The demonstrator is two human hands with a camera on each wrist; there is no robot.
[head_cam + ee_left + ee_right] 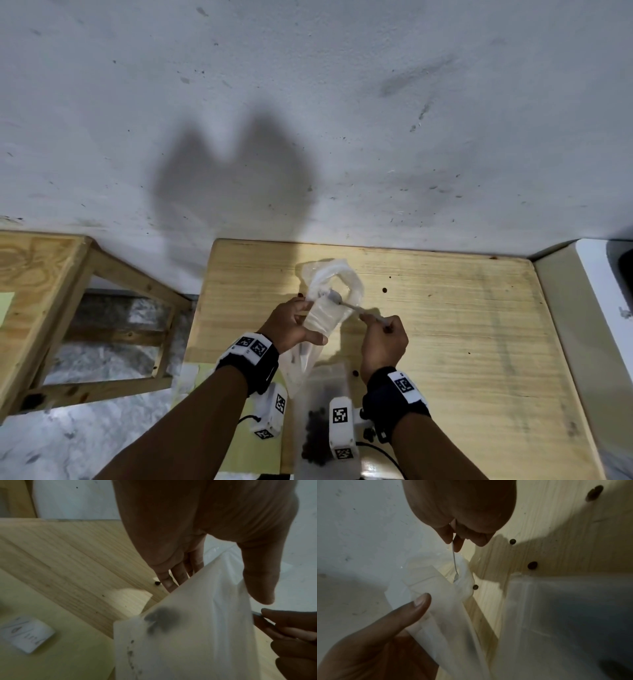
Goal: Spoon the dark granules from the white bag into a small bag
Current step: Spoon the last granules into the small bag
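Note:
My left hand (310, 320) grips a small clear bag (322, 315) above the wooden table, thumb (419, 604) on its front, mouth up. A few dark granules (163, 618) show through its side. My right hand (373, 320) pinches the handle of a thin metal spoon (352, 306), whose bowl sits at the small bag's mouth (454, 577). The larger white bag (320, 411) lies on the table close to me, between my wrists, with dark granules (315, 435) inside. In the right wrist view, the white bag (565, 615) fills the right side.
Loose granules (384, 290) (532, 565) lie scattered on the table (462, 342). A wall rises just behind it. A wooden frame (51, 308) stands to the left, a white appliance (599, 291) to the right. A white label (25, 632) rests on a yellow sheet.

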